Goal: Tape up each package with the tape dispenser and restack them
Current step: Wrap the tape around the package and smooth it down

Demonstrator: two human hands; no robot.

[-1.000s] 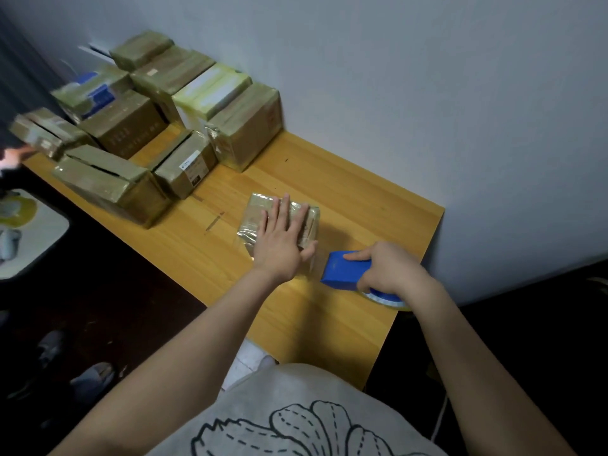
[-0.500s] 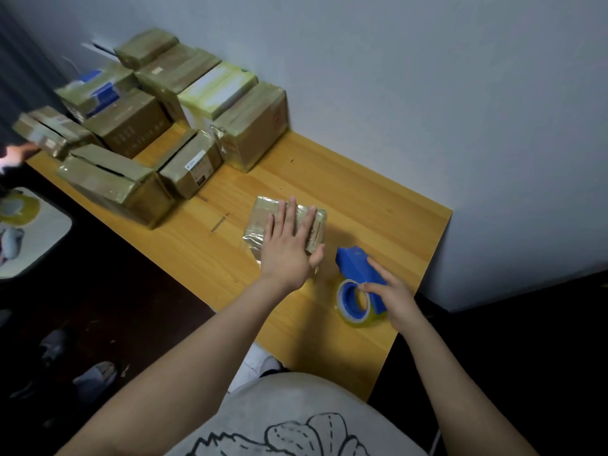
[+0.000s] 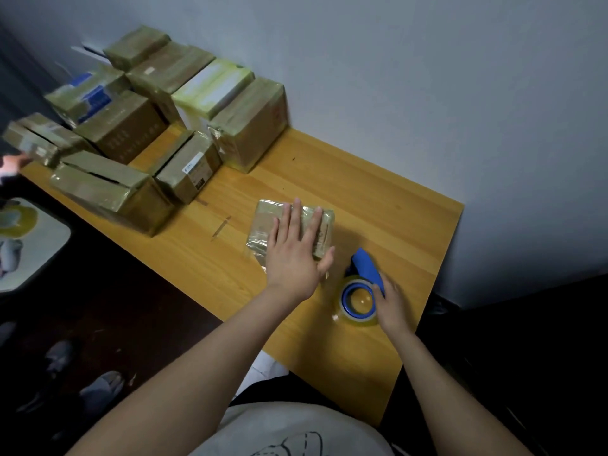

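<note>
Desk [image 3: 362, 179]: tape dispenser [image 3: 364, 269] nose toward wall [image 3: 427, 93]

light grey shirt [image 3: 312, 426], dark line-drawn print [image 3: 289, 447]; bare forearms [image 3: 184, 383].

Tape dispenser [image 3: 366, 268]: blue. Tabletop [image 3: 378, 199]: honey-yellow wood grain. Stacked packages [image 3: 138, 126]: olive-brown; one box [image 3: 210, 87] pale green and white. Wall [image 3: 427, 77]: grey-white.

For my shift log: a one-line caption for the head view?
Left hand presses flat on a small package; right hand touches the tape dispenser on the table.
</note>
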